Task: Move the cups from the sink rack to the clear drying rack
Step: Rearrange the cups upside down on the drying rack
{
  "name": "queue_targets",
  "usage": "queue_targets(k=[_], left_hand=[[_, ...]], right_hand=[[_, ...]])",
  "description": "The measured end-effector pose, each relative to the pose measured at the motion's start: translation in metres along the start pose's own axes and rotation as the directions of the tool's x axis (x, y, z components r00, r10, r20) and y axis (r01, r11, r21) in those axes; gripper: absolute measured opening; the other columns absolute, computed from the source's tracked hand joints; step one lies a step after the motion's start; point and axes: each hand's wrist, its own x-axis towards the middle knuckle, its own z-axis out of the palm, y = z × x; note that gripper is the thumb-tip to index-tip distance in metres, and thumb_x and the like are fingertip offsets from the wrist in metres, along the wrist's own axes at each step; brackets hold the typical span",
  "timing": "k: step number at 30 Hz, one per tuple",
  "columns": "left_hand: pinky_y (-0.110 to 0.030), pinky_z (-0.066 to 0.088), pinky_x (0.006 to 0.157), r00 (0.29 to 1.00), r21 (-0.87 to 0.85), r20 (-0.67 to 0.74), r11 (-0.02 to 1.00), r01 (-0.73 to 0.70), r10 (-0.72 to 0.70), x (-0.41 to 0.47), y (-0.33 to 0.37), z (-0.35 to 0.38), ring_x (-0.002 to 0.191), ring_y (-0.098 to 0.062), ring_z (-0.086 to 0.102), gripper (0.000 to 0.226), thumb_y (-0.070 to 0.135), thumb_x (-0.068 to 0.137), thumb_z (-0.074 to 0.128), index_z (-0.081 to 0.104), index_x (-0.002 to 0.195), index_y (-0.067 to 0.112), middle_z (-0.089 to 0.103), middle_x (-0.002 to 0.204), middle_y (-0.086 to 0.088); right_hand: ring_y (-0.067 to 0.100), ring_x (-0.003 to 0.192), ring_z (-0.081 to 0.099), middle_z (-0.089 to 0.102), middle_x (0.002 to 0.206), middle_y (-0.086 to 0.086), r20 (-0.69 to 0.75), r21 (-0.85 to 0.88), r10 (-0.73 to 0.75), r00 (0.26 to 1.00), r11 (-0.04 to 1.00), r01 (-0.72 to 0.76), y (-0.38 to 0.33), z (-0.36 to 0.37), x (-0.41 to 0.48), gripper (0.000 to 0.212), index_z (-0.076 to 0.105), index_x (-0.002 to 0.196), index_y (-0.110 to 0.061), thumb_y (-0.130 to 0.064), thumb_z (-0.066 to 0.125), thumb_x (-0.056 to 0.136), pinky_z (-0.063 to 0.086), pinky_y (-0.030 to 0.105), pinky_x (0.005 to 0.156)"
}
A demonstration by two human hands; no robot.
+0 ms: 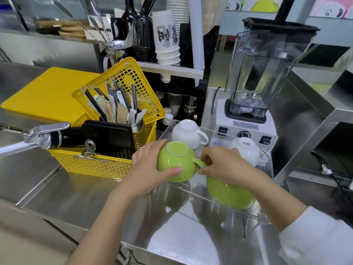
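Observation:
An upside-down green cup [174,161] is held over the left end of the clear drying rack [267,155]. My left hand [147,169] wraps its bowl, thumb across the front. My right hand [223,167] pinches the cup's handle from the right. Inside the rack stand two white cups, one at the back left [186,132] and one at the back right [245,150], both upside down. A second green cup [229,194] lies upside down in the rack's front right part, partly under my right wrist.
A yellow basket [95,163] with a black tray and a holder of cutlery stands left of the rack. A tap [34,138] reaches in from the left. A blender [254,92] stands behind the rack. A yellow board [44,92] lies at the back left.

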Motion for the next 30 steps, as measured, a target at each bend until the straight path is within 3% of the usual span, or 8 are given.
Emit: queue_targets(k=[2,5,9,15,17,20,26,30], left_hand=[[-0.025,0.009,0.103,0.998,-0.005,-0.05,0.999,-0.032,0.032,0.002,0.006,-0.004,0.129,-0.006,0.019,0.092,0.078,0.059,0.042,0.028,0.137,0.032,0.031,0.138,0.011],[-0.024,0.017,0.098,0.991,-0.092,-0.131,0.995,-0.033,0.021,0.016,0.019,-0.014,0.119,0.001,0.026,0.07,0.066,0.074,0.052,0.037,0.133,0.031,0.037,0.127,0.016],[-0.024,0.034,0.085,0.991,-0.279,-0.11,0.96,0.04,-0.074,0.059,0.031,-0.022,0.113,-0.01,0.049,0.045,0.043,0.083,0.06,0.049,0.122,0.024,0.053,0.118,0.008],[-0.037,0.044,0.091,0.968,-0.073,0.21,0.986,0.152,-0.134,0.112,0.033,-0.007,0.117,-0.026,0.048,0.073,0.047,0.074,0.069,0.039,0.132,0.015,0.045,0.136,-0.011],[-0.037,0.044,0.088,0.959,-0.111,0.224,0.973,0.201,-0.172,0.115,0.035,-0.002,0.118,-0.026,0.048,0.082,0.06,0.068,0.066,0.038,0.133,0.017,0.043,0.137,-0.008],[-0.041,0.04,0.097,0.965,-0.065,0.194,0.979,0.191,-0.175,0.114,0.039,0.007,0.125,-0.027,0.04,0.092,0.067,0.063,0.064,0.034,0.135,0.019,0.036,0.142,-0.008],[-0.042,0.042,0.094,0.965,0.118,0.122,0.969,0.217,-0.231,0.117,0.039,0.006,0.119,-0.034,0.045,0.077,0.042,0.073,0.071,0.032,0.135,0.015,0.042,0.137,-0.015],[-0.047,0.041,0.096,0.957,0.198,0.151,0.956,0.215,-0.246,0.115,0.044,0.011,0.121,-0.039,0.043,0.081,0.043,0.075,0.068,0.024,0.138,0.019,0.039,0.14,-0.018]], right_hand=[[0.019,0.085,0.054,0.061,0.086,-0.006,-0.016,0.062,0.004,1.0,0.998,-0.003,0.004,-0.003,0.0,0.024,0.05,0.082,-0.026,-0.043,0.066,0.077,0.035,0.037,0.081],[0.021,0.083,0.059,0.066,0.088,0.001,-0.136,0.243,0.035,0.99,0.97,-0.001,0.012,-0.013,0.005,0.021,0.059,0.084,-0.019,-0.038,0.067,0.079,0.047,0.036,0.077],[0.023,0.078,0.059,0.065,0.079,0.003,-0.267,0.254,0.087,0.96,0.967,-0.018,0.025,-0.025,0.024,0.01,0.067,0.082,-0.013,-0.022,0.065,0.083,0.047,0.036,0.071],[0.029,0.094,0.059,0.066,0.103,0.011,-0.228,0.192,0.134,0.964,0.977,-0.09,0.04,-0.017,0.054,0.03,0.062,0.107,-0.01,-0.026,0.066,0.082,0.046,0.036,0.077],[0.028,0.092,0.059,0.066,0.103,0.011,-0.207,0.212,0.143,0.968,0.972,-0.098,0.044,-0.014,0.059,0.032,0.061,0.108,-0.011,-0.028,0.067,0.081,0.047,0.037,0.077],[0.029,0.095,0.059,0.066,0.104,0.011,-0.203,0.178,0.128,0.971,0.98,-0.092,0.045,-0.014,0.064,0.033,0.062,0.108,-0.011,-0.03,0.067,0.081,0.049,0.039,0.081],[0.031,0.084,0.061,0.07,0.088,0.012,-0.182,0.091,0.066,0.981,0.995,-0.05,0.044,-0.016,0.071,0.021,0.069,0.086,-0.008,-0.028,0.064,0.083,0.049,0.041,0.073],[0.029,0.085,0.059,0.07,0.086,0.01,-0.174,0.08,0.04,0.984,0.996,-0.027,0.046,-0.015,0.072,0.02,0.067,0.084,-0.009,-0.028,0.063,0.084,0.038,0.034,0.071]])
